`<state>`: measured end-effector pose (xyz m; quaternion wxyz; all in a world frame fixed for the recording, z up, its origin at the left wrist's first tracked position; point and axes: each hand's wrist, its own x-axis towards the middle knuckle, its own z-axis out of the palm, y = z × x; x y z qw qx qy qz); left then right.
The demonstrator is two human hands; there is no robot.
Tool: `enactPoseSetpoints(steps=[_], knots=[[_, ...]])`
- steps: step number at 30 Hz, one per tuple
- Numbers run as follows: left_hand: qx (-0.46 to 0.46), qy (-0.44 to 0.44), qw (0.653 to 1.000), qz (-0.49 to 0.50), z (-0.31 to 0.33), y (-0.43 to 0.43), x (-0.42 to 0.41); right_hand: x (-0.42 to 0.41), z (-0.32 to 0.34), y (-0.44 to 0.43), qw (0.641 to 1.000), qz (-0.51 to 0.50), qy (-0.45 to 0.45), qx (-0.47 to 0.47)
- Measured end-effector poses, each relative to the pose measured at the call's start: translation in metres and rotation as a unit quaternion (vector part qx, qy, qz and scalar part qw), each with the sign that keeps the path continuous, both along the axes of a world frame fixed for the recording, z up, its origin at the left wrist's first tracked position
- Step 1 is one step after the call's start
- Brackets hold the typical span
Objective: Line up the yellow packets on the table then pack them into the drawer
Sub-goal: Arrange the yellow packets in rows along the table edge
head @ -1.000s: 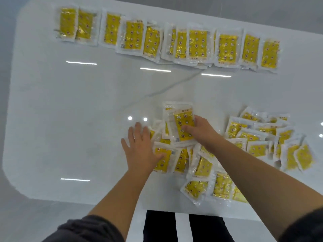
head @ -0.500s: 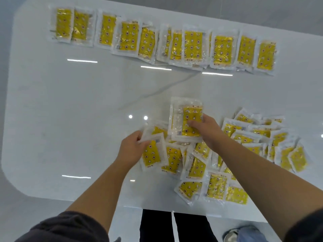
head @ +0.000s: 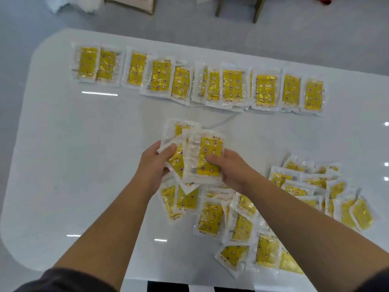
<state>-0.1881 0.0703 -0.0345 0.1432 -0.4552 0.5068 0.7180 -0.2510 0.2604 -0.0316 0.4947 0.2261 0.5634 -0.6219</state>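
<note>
A small stack of flat rectangular packets (head: 207, 157), each a crinkled clear plastic pouch with white sealed edges around a shiny yellow panel printed with small stars and dots, is held up just above the middle of the table. The right hand (head: 233, 169) grasps the stack from its right edge, with the thumb (head: 212, 160) pressed across the top packet's yellow face. The left hand (head: 154, 165) grips a few more packets of the same kind (head: 177, 131), fanned and tilted. These tuck partly under the left edge of the stack, so the two bundles overlap and touch.

Along the far side of the table, a long row of the same yellow packets (head: 229, 85) lies flat. Most are upright and side by side, while several in the middle overlap their neighbours. Near the person, below and to the right of the hands, a loose heap of packets (head: 242, 226) sprawls at mixed angles. Many of them lie on top of one another, and both forearms cover part of the heap.

All of this rests on a glossy white table with rounded corners (head: 84, 165), whose surface mirrors ceiling lights as short bright bars and dots. Dark grey sleeves (head: 63, 281) show at the bottom corners. Beyond the far edge are a pale grey floor (head: 31, 28) and brass-coloured furniture legs (head: 256, 9).
</note>
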Motion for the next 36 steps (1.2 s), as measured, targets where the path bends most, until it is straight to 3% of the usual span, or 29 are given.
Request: enactPoseSetpoints(steps=[5, 8, 14, 20, 22, 25, 30, 32, 34, 35, 36], knots=[[0.121, 0.012, 0.989, 0.081, -0.002, -0.041, -0.033, -0.02, -0.001, -0.04, 0.996, -0.084, 0.016, 0.008], [0.137, 0.025, 0.984, 0.11, -0.001, -0.083, -0.051, -0.033, -0.004, -0.077, 0.987, -0.16, 0.011, -0.007], [-0.051, 0.018, 0.998, 0.039, -0.009, -0.169, -0.093, -0.064, -0.016, -0.162, 0.963, -0.269, 0.004, -0.004], [-0.244, -0.001, 0.97, -0.003, -0.029, -0.24, -0.144, -0.102, -0.032, -0.243, 0.947, -0.317, 0.026, 0.04], [-0.303, -0.007, 0.952, -0.041, -0.036, -0.254, -0.156, -0.112, -0.036, -0.263, 0.944, -0.317, 0.053, 0.072], [-0.427, -0.04, 0.893, -0.138, -0.042, -0.264, -0.163, -0.119, -0.041, -0.278, 0.943, -0.29, 0.077, 0.14], [-0.529, -0.09, 0.817, -0.213, -0.044, -0.262, -0.159, -0.111, -0.039, -0.272, 0.944, -0.218, 0.144, 0.204], [-0.573, -0.056, 0.768, -0.282, -0.044, -0.257, -0.155, -0.108, -0.035, -0.264, 0.945, -0.195, 0.151, 0.215], [-0.598, 0.031, 0.724, -0.343, -0.046, -0.252, -0.153, -0.11, -0.033, -0.252, 0.944, -0.176, 0.157, 0.229], [-0.588, 0.075, 0.72, -0.362, -0.045, -0.25, -0.152, -0.112, -0.031, -0.247, 0.947, -0.172, 0.154, 0.222], [-0.548, 0.108, 0.748, -0.359, -0.045, -0.248, -0.153, -0.114, -0.028, -0.245, 0.95, -0.172, 0.152, 0.212]])
